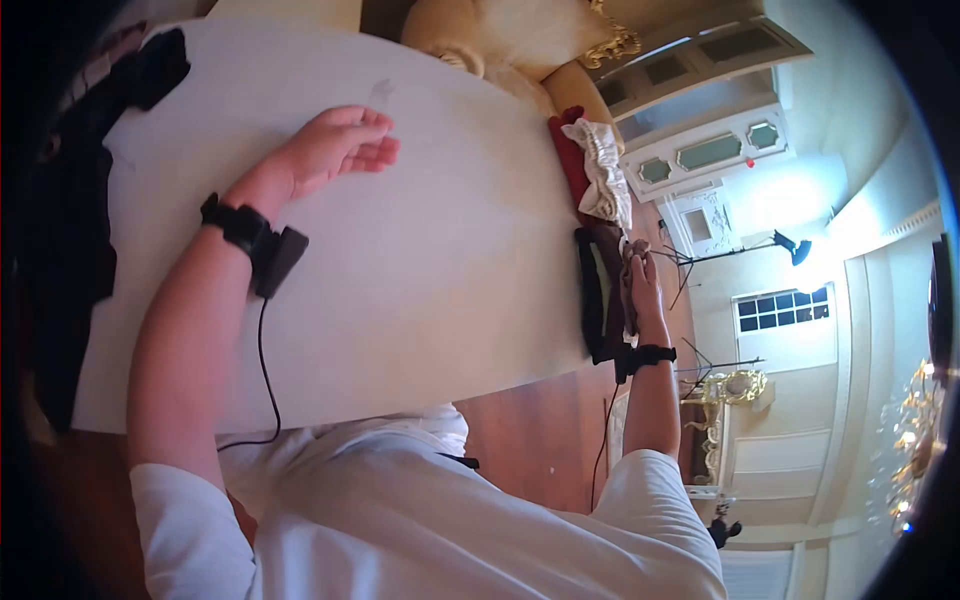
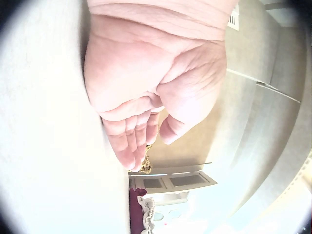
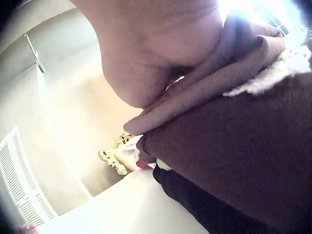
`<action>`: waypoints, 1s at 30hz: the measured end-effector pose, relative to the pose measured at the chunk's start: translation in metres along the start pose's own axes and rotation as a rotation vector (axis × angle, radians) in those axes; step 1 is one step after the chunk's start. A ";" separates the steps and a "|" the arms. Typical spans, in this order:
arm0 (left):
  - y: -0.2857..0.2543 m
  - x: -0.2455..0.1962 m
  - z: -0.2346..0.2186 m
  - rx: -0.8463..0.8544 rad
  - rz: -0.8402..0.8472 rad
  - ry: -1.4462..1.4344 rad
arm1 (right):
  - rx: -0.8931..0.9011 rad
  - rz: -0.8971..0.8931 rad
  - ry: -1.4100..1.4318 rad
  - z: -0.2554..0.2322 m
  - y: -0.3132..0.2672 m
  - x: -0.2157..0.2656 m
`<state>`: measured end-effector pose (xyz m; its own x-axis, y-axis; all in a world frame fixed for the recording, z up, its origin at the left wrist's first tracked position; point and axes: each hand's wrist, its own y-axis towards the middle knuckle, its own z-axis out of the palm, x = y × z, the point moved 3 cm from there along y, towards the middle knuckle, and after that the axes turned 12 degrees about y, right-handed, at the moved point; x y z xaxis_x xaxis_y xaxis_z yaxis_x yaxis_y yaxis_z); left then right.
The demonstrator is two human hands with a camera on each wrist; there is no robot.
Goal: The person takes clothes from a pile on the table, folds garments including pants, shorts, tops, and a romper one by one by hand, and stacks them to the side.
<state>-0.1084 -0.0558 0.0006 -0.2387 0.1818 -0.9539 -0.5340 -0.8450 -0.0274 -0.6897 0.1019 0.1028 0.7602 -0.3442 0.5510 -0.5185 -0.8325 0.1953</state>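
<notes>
My left hand [image 1: 335,155] is over the white table [image 1: 430,270], its fingers loosely bent and nothing in them. Seen from the left wrist, the bare palm [image 2: 141,63] stands on edge close along the tabletop. Out at the table's right edge, my right hand [image 1: 646,285] grips a folded brown cloth [image 3: 229,141], whose upper fold runs along the thumb in the right wrist view. Most of the right fingers are hidden there. Beside this cloth lie a black cloth [image 1: 592,295], a white ruffled cloth [image 1: 603,170] and a dark red cloth [image 1: 568,165], all along the same edge.
Dark clothing [image 1: 75,230] lies along the table's left side. A small clear scrap [image 1: 382,92] shows beyond my left hand. A cream armchair [image 1: 500,35] stands past the far edge, and a lamp on a stand [image 1: 790,247] is off to the right. Thin cables hang from both wrist cameras.
</notes>
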 end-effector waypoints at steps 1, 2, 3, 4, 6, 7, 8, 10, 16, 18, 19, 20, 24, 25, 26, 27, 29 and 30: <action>-0.001 -0.002 0.000 -0.003 0.009 0.022 | 0.080 0.032 0.073 0.008 0.002 -0.001; -0.002 -0.004 0.001 0.000 0.019 0.048 | 0.097 0.034 0.061 0.013 -0.006 0.010; -0.003 -0.005 0.003 -0.010 0.009 0.037 | 0.083 0.063 0.033 0.016 -0.014 0.021; -0.003 -0.005 0.003 -0.014 0.007 0.061 | 0.066 0.093 0.008 0.018 -0.020 0.028; -0.004 -0.006 0.003 -0.016 0.000 0.087 | 0.077 0.028 0.070 0.026 -0.017 0.017; -0.004 -0.006 0.003 -0.007 0.007 0.084 | 0.077 -0.037 0.137 0.028 -0.018 0.015; -0.003 -0.006 0.004 0.004 0.016 0.081 | 0.076 -0.031 0.135 0.027 -0.018 0.011; -0.003 -0.007 0.003 0.003 0.006 0.088 | 0.064 -0.056 0.108 0.022 -0.016 0.006; -0.004 -0.007 0.003 -0.006 0.012 0.085 | 0.061 -0.139 0.027 0.023 -0.012 -0.002; -0.004 -0.007 0.004 -0.007 0.013 0.086 | 0.063 -0.168 0.005 0.026 -0.010 -0.003; -0.004 -0.007 0.003 -0.006 0.014 0.087 | 0.064 -0.183 -0.005 0.027 -0.010 -0.003; -0.004 -0.006 0.003 -0.004 0.016 0.088 | 0.063 -0.198 -0.015 0.028 -0.010 -0.004; -0.004 -0.007 0.003 -0.011 0.015 0.098 | 0.056 -0.266 -0.051 0.031 -0.008 -0.003; -0.004 -0.007 0.003 -0.011 0.013 0.093 | 0.053 -0.285 -0.061 0.030 -0.007 -0.004; -0.004 -0.007 0.003 -0.011 0.012 0.089 | 0.053 -0.287 -0.060 0.030 -0.005 -0.005; -0.004 -0.007 0.003 -0.013 0.012 0.089 | 0.050 -0.286 -0.063 0.030 -0.004 -0.007; -0.004 -0.007 0.003 -0.004 0.013 0.087 | 0.047 -0.287 -0.067 0.031 -0.001 -0.011; -0.004 -0.007 0.003 -0.005 0.014 0.086 | 0.046 -0.286 -0.077 0.031 -0.001 -0.013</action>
<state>-0.1072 -0.0521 0.0085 -0.1752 0.1263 -0.9764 -0.5274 -0.8495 -0.0152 -0.6872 0.0936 0.0707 0.9013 -0.1229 0.4154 -0.2618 -0.9186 0.2962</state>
